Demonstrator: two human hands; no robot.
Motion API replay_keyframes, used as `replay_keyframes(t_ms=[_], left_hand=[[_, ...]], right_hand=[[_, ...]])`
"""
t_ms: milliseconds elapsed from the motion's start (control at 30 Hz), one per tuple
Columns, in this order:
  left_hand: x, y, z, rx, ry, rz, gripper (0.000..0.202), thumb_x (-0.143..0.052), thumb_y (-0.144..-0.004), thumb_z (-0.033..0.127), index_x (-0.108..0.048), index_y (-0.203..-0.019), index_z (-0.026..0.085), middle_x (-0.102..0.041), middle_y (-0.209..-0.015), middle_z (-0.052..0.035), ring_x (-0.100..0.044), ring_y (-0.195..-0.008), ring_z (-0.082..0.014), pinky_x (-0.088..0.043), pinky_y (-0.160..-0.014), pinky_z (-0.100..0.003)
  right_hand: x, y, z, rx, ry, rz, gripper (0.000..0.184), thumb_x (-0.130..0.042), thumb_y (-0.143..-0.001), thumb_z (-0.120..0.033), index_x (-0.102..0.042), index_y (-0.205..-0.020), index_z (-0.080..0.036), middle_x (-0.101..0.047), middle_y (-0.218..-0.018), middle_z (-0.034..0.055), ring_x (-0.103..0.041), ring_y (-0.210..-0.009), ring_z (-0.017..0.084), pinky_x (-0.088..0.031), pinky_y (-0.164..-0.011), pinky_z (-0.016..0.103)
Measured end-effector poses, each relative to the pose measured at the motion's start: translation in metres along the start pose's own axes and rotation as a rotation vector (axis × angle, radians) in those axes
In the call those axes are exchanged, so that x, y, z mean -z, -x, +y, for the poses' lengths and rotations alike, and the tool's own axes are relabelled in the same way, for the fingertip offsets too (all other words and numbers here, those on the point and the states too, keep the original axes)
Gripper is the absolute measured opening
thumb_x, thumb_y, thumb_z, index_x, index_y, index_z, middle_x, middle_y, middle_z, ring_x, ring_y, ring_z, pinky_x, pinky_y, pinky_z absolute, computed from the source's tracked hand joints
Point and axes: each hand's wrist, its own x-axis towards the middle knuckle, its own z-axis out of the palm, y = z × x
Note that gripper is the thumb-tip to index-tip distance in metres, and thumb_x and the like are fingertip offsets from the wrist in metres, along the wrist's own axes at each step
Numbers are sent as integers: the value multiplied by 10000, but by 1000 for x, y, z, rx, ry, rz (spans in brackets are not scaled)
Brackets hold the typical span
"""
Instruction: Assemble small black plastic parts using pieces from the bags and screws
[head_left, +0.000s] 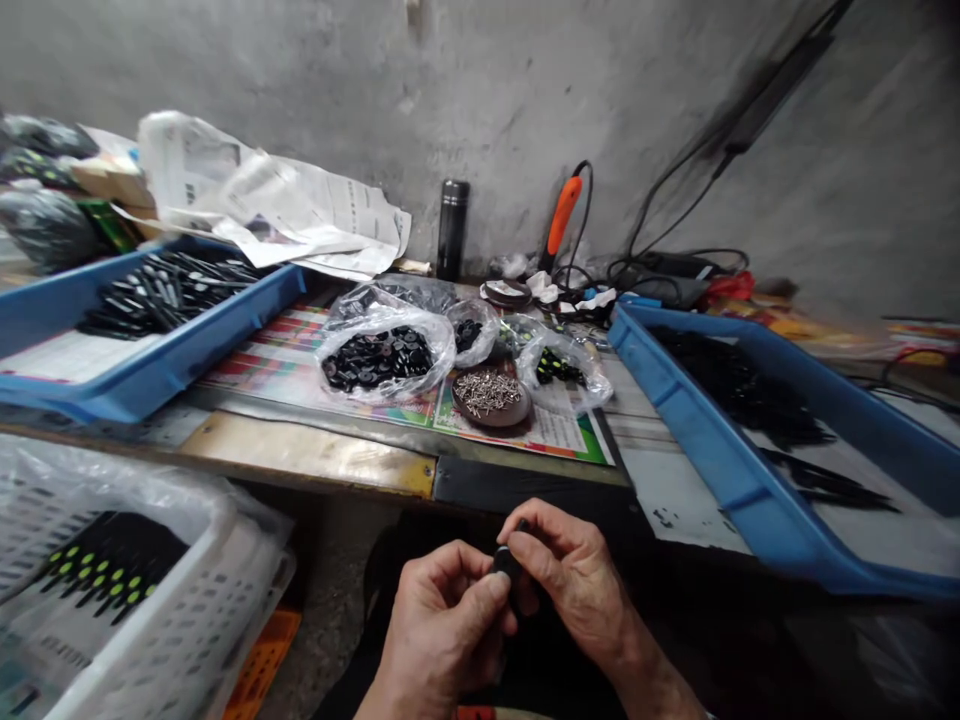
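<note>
While the fingertips (489, 588) of both hands press together, a small black part (508, 562) sits pinched between them, mostly hidden. The left hand (442, 630) holds it from below with its thumb, and the right hand (570, 585) curls its fingers over the top. Neither hand is open. Both are held in front of the body, just below the edge of the workbench (307, 455). Nearest the left hand, a white plastic basket (225, 530) in a clear bag holds black pieces with green dots (112, 570). Beside the right hand, a blue tray (720, 480) holds long black strips. Farther along the bench sit clear bags of black discs (379, 358), a brown dish of screws (487, 395), and a second blue tray (187, 330) of black pieces. Behind them stand a black flask (453, 228) and an orange-handled tool (561, 215).
</note>
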Motion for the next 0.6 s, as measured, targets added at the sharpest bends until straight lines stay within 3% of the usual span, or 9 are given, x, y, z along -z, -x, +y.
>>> replay_keyframes(t_ms=[133, 267, 467, 600], left_hand=[[1, -6, 6, -43, -30, -26, 532, -899, -579, 588, -633, -696, 142, -630, -522, -9, -383, -329, -36, -242, -316, -144], [-4, -8, 21, -92, -40, 34, 544, -916, -554, 571, -618, -679, 134, -619, -513, 1, -384, -344, -21, -229, -348, -127], [0, -17, 29, -171, -65, 97, 560, -907, -554, 589, -608, -678, 132, -622, -504, 0, -372, -324, -13, -214, -340, -126], [9, -23, 33, -166, -50, 147, 563, -923, -534, 574, -620, -687, 125, -627, -507, 1, -377, -332, -8, -222, -344, -109]], right_hand=[[2, -4, -9, 37, 32, -3, 403, -636, -943, -535, -607, -873, -140, -490, -585, -38, -454, -473, 80, -351, -453, 159], [23, -15, -28, 119, 218, -44, 400, -602, -963, -528, -657, -927, -133, -504, -604, -24, -468, -513, 99, -370, -487, 184], [61, -59, -39, 456, 958, 175, 193, -528, -978, -247, -693, -946, -152, -669, -888, 71, -629, -805, 206, -503, -724, 301], [66, -91, -36, 501, 1250, 171, 203, -610, -918, -115, -689, -1105, -131, -642, -1008, 107, -593, -962, 283, -506, -840, 414]])
